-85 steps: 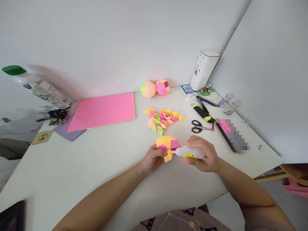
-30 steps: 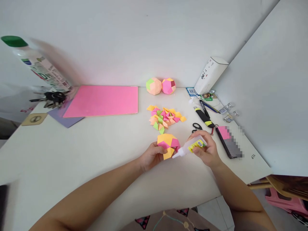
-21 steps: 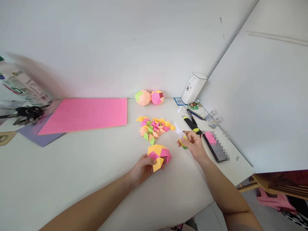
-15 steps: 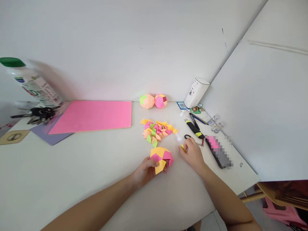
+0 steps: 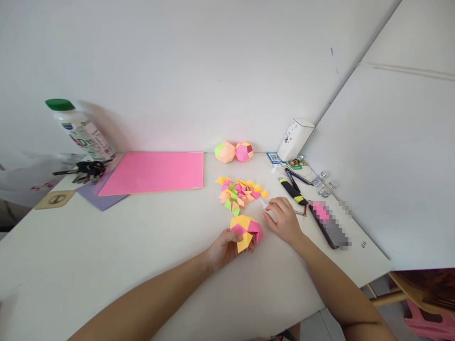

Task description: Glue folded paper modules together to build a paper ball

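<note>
My left hand grips a partly built origami ball of folded yellow and pink paper. A folded flap sticks out at its front, and a dark gap shows on its right side. My right hand is just right of the ball, its thumb and fingers around a small white glue bottle whose pointed nozzle faces up and left. Most of the bottle is hidden by the fingers. Beyond both hands lies a pile of folded paper pieces in yellow, pink, green and peach.
Two finished paper balls rest against the wall. A pink sheet, keys and a green-capped bottle are at left. A utility knife, pens, two small glass jars and a white container are at right.
My right hand has shifted slightly up and closed around the white bottle; the small yellow thing at its fingertips no longer shows. The left hand keeps hold of the ball. The whole view has shifted.
</note>
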A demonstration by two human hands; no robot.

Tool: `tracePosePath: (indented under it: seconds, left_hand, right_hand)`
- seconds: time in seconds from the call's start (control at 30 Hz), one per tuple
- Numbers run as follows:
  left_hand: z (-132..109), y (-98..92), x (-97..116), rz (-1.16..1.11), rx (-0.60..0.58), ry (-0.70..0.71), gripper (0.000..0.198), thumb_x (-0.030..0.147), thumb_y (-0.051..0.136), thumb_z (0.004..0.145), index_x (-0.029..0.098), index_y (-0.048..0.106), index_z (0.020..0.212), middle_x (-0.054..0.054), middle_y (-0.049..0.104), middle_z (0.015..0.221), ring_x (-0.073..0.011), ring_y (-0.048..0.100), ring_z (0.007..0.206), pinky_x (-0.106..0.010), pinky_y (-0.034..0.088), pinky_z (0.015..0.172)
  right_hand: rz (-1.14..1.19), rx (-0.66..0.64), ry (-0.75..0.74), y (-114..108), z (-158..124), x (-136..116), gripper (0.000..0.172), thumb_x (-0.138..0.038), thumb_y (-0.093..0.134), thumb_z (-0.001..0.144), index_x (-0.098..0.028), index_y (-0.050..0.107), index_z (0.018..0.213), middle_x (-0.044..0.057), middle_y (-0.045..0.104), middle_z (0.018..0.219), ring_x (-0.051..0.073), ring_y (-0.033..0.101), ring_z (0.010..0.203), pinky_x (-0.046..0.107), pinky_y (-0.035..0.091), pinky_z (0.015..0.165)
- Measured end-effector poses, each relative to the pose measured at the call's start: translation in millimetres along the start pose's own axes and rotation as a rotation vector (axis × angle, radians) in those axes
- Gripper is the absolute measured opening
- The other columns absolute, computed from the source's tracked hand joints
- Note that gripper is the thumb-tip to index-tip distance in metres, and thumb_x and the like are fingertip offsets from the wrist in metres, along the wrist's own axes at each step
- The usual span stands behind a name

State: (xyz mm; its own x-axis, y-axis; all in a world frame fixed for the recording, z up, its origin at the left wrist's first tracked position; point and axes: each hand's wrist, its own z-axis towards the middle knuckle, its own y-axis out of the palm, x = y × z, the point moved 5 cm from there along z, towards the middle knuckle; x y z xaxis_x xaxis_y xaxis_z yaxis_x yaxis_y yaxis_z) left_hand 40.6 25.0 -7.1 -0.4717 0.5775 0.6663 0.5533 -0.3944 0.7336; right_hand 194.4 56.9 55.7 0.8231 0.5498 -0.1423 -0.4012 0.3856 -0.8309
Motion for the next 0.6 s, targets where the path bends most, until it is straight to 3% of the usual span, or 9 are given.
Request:
tracePosePath:
  seconds: [0.07,0.2,0.4,0.6]
  left_hand:
    - [0,1.0,0,0.000,-0.009,-0.001,0.025,0.016,0.047,0.066,0.008,0.064,0.083,-0.011,0.061,0.075,-0.0194,0.054,0.071,-0.032,0.041,0.070]
    - [0,2.7,0,0.011,-0.014,0.001,0.024,0.015,0.046,0.066,0.008,0.064,0.081,-0.011,0.060,0.073,-0.0190,0.054,0.070,-0.031,0.041,0.069]
    - [1,0.8,-3,-0.001,0.010,-0.003,0.026,0.018,0.048,0.067,0.008,0.066,0.082,-0.011,0.060,0.074,-0.0193,0.055,0.072,-0.031,0.042,0.070]
    - [1,0.0,-3,-0.034,-0.005,-0.009,0.025,0.019,0.048,0.067,0.007,0.067,0.080,-0.011,0.060,0.074,-0.0192,0.055,0.072,-0.031,0.043,0.070]
  right_hand:
    - [0.055,-0.107,-0.027,8,14,-2,0.011,-0.022,0.051,0.084,-0.018,0.059,0.091,0.009,0.061,0.094,0.023,0.051,0.092,0.037,0.043,0.082]
    - [-0.054,-0.435,0.105,39,40,1,0.020,-0.027,0.053,0.084,-0.017,0.061,0.099,0.009,0.060,0.099,0.024,0.049,0.098,0.035,0.041,0.085]
    - [-0.094,-0.455,0.220,70,63,-2,0.020,-0.031,0.053,0.082,-0.014,0.063,0.082,0.013,0.058,0.091,0.026,0.049,0.091,0.035,0.040,0.077]
    - [-0.035,-0.453,0.276,74,62,3,0.019,-0.030,0.049,0.085,-0.017,0.061,0.077,0.008,0.058,0.084,0.021,0.050,0.087,0.030,0.040,0.077]
